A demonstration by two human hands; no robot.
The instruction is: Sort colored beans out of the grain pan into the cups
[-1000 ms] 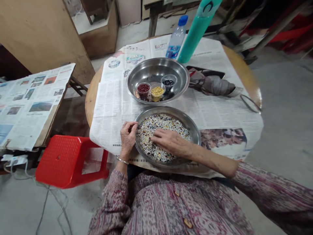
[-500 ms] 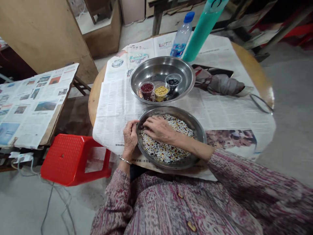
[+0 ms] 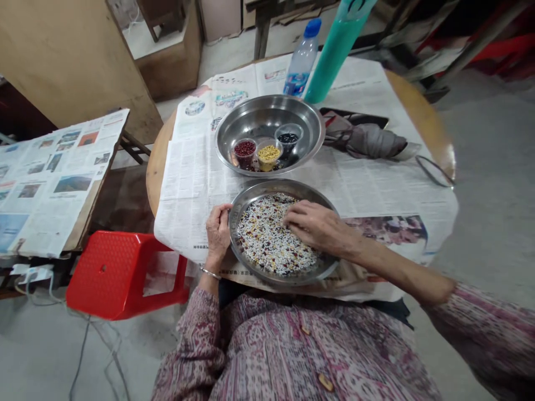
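A round metal basin (image 3: 236, 245) in front of me holds a mix of white grains and red, yellow and black beans (image 3: 273, 236). My left hand (image 3: 218, 231) grips the basin's left rim. Over the right part of the mix is my right hand (image 3: 313, 224), its fingers bent down and close together; whether anything is between them is hidden. Behind stands a larger metal bowl (image 3: 246, 120) with three clear cups inside: red beans (image 3: 244, 149), yellow beans (image 3: 268, 153) and black beans (image 3: 288, 138).
Newspaper (image 3: 184, 184) covers the round table. At the back stand a blue-capped bottle (image 3: 301, 61) and a tall green bottle (image 3: 336, 55). A folded grey umbrella (image 3: 371, 139) lies right. A red stool (image 3: 111, 273) and another newspaper-covered table (image 3: 54, 184) are left.
My right hand has moved from the basin's left side to its right side, uncovering the mix there. My left hand stays on the rim. The view has shifted slightly.
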